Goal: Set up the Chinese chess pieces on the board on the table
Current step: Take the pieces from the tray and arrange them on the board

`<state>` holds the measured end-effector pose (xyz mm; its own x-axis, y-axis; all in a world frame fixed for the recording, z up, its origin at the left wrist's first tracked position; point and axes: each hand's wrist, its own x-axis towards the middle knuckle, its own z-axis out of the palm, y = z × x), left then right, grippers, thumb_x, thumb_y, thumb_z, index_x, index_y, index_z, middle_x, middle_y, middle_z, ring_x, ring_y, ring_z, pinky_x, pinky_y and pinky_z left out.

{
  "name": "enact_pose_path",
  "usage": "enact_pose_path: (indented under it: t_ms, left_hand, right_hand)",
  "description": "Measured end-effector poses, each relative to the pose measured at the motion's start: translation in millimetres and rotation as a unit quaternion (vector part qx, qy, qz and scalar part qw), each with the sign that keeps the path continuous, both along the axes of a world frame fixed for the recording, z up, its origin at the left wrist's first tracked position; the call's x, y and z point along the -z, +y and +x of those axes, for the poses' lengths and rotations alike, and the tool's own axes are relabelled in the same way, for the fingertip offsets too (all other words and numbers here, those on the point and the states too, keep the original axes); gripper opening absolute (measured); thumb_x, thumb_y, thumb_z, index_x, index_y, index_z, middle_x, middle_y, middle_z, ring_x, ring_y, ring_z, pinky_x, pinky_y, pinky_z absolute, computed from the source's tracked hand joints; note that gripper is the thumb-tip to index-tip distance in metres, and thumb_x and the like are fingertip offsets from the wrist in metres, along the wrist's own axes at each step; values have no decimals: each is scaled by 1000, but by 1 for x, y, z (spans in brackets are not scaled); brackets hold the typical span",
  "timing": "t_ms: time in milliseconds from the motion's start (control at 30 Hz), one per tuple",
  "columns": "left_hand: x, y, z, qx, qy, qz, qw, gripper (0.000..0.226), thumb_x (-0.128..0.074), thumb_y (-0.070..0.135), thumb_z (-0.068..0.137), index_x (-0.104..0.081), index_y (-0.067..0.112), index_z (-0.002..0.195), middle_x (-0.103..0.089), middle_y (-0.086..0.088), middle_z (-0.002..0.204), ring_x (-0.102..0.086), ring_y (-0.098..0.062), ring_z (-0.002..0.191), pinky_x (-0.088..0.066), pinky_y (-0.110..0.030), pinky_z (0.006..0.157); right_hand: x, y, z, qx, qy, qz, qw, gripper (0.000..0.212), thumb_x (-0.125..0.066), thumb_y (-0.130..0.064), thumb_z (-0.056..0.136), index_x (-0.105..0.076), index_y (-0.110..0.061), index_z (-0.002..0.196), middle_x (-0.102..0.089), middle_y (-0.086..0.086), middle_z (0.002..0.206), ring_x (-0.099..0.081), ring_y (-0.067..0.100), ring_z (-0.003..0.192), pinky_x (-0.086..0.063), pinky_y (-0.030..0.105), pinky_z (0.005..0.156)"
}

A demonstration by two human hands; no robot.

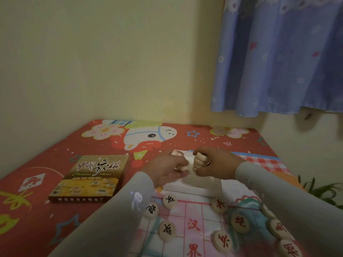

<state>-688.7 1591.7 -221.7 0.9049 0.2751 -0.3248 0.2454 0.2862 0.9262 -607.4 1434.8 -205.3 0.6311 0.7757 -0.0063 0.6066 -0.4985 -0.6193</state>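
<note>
A translucent board sheet [185, 216] with red grid lines lies at the near edge of the table. Several round wooden chess pieces lie loose on it: black-lettered ones on the left [169, 201], [167, 232] and red-lettered ones on the right [220, 205], [240, 222]. Both hands hover over a white inner tray [194, 190] just beyond the board. My right hand [215, 162] is closed around a short stack of pale pieces [199, 162]. My left hand [168, 169] pinches pale pieces [183, 167] at its fingertips, almost touching the right hand.
The brown "Chinese chess" box lid [89, 180] lies to the left on the red cartoon tablecloth [46, 164]. A yellow wall stands behind the table, a blue curtain [278, 62] hangs upper right, and plant leaves [324, 191] show past the right edge.
</note>
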Motion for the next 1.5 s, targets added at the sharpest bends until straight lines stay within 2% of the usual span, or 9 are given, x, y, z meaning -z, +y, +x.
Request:
enact_pose_path:
  t_ms: [133,200,300,433,600,900,1067,1200,1500]
  left_hand:
    - [-3,-2,-24,-46,-24,-174,983,8,-62,0,86,-55,2,83,-51,-13,81,-56,-26,81,-60,-37,69]
    - [-5,-8,-40,-44,-42,-246,967,28,-63,16,84,-43,12,64,-29,-3,62,-46,-20,62,-54,-39,76]
    - [-5,-22,-56,-66,-56,-309,947,23,-51,20,71,-28,23,70,-15,1,61,-27,-17,53,-47,-34,73]
    - [-3,-39,-79,-79,-41,-338,937,21,-54,11,67,-35,19,68,-36,-5,62,-36,-19,60,-47,-33,75]
    - [-14,-56,-116,-120,-7,-337,934,12,-58,20,86,-64,10,83,-63,-9,75,-59,-25,77,-49,-36,77]
    - [-19,-68,-156,-142,9,-374,917,29,-39,18,92,-66,6,94,-70,-18,82,-60,-34,90,-49,-41,75]
    - [-14,-60,-161,-177,16,-408,896,33,-43,13,85,-60,5,112,-63,-25,114,-59,-40,103,-55,-47,69]
    - [-15,-59,-168,-153,-4,-394,906,26,-40,15,90,-63,4,96,-64,-19,100,-60,-33,97,-51,-47,91]
    - [-16,-57,-174,-111,-26,-402,908,32,-38,20,92,-68,9,91,-69,-15,77,-64,-30,82,-50,-39,83]
  right_hand:
    - [-34,-3,-23,-55,30,-9,998,41,-67,-3,74,-29,-18,68,-31,-12,60,-33,13,64,-39,27,72]
    - [-51,-4,-41,-73,0,-37,997,41,-67,-10,71,-27,-22,67,-33,-11,63,-34,15,66,-40,30,72]
    - [-68,-4,-67,-87,-46,-72,993,39,-65,-15,72,-27,-21,65,-35,-11,62,-33,16,65,-38,29,68]
    - [-78,-1,-114,-91,-150,-137,975,28,-61,-19,79,-35,-20,67,-43,-9,66,-40,14,67,-40,22,66]
    - [-74,3,-151,-115,-194,-229,947,12,-55,-26,83,-46,-19,78,-59,2,89,-58,23,87,-50,41,88]
    - [-65,26,-184,-119,-217,-351,903,28,-56,-44,81,-53,-22,99,-59,1,97,-54,16,81,-41,27,64]
    - [-73,25,-187,-97,-128,-289,944,33,-55,-46,80,-58,-25,106,-64,-1,103,-59,20,93,-49,33,83]
    - [-69,22,-188,-103,-173,-243,949,37,-43,-47,93,-63,-21,110,-66,1,109,-60,20,97,-50,36,89]
    - [-46,10,-191,-32,-61,-1,998,35,-71,-34,81,-67,-25,114,-66,-7,104,-63,10,96,-52,27,88]
